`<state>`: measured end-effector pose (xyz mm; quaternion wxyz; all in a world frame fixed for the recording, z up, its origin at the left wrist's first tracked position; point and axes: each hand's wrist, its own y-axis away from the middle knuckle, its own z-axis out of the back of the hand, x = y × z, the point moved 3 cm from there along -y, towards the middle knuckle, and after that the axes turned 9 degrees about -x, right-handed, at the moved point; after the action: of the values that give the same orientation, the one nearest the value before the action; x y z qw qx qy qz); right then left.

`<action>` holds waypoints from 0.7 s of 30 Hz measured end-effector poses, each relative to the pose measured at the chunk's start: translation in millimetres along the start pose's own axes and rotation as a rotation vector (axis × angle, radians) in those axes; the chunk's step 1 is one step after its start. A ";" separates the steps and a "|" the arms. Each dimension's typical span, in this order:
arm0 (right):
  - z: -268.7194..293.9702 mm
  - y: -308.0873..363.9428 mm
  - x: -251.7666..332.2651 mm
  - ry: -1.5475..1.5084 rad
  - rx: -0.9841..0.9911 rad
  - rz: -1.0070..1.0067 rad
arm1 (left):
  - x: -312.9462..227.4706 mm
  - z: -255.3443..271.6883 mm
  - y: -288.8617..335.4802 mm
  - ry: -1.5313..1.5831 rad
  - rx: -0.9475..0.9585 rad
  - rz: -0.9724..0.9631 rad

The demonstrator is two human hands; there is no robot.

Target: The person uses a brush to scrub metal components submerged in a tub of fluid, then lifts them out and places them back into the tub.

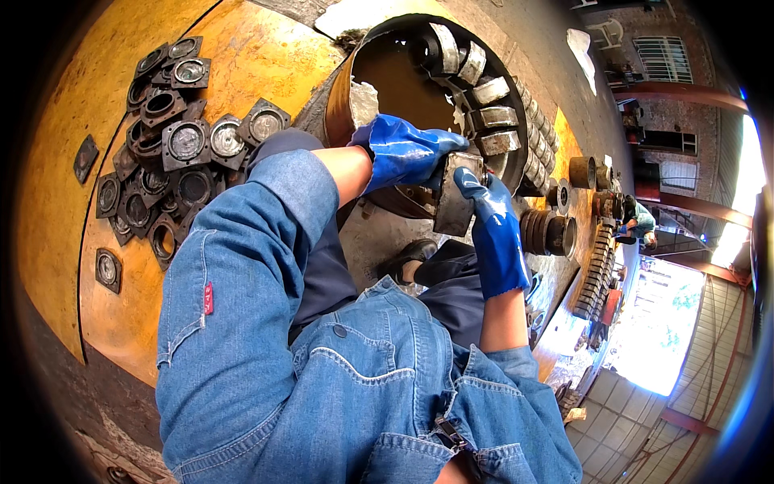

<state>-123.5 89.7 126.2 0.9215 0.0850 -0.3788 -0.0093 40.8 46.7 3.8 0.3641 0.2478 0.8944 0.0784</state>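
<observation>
Blue rubber gloves cover both of my hands. Between them, over the near edge of a round metal tub, is a grey, flat-sided metal block (456, 202), tilted. My right hand (493, 222) grips its right side, the thumb lying across its upper face. From the left, my left hand (415, 151) has its fingers closed at the block's upper left edge; the fingertips are partly hidden behind it. The tub (339, 109) holds brownish liquid (395, 77). Several similar metal blocks (493, 118) line up along its right inner side.
To the left, a pile of dark square flanges with round centres (185, 141) lies on yellow sheeting (250, 48). Stacked rings (548, 232) stand right of the tub. Rows of metal parts (595, 270) stretch away at right, near another person (641, 222). My shoe (407, 260) is below the tub.
</observation>
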 end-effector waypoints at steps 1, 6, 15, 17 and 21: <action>-1.0 -0.9 -0.9 -0.006 0.001 0.003 | 1.9 2.3 -2.5 -0.024 -0.012 -0.010; -6.0 -1.9 3.3 -0.018 -0.076 0.030 | -2.3 -3.3 1.2 -0.019 0.005 0.013; -3.3 -6.4 -4.5 -0.006 -0.027 -0.032 | -11.7 -8.5 13.3 -0.037 -0.027 0.046; -5.6 -6.1 -6.3 -0.046 -0.044 -0.005 | -3.2 -7.9 3.9 -0.005 -0.078 0.040; -2.7 1.8 6.2 -0.032 -0.027 0.030 | -6.5 -6.5 8.0 -0.058 -0.045 0.005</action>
<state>-117.3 91.4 128.9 0.9164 0.0666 -0.3948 -0.0019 43.3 50.7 15.1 0.3952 0.2440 0.8808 0.0923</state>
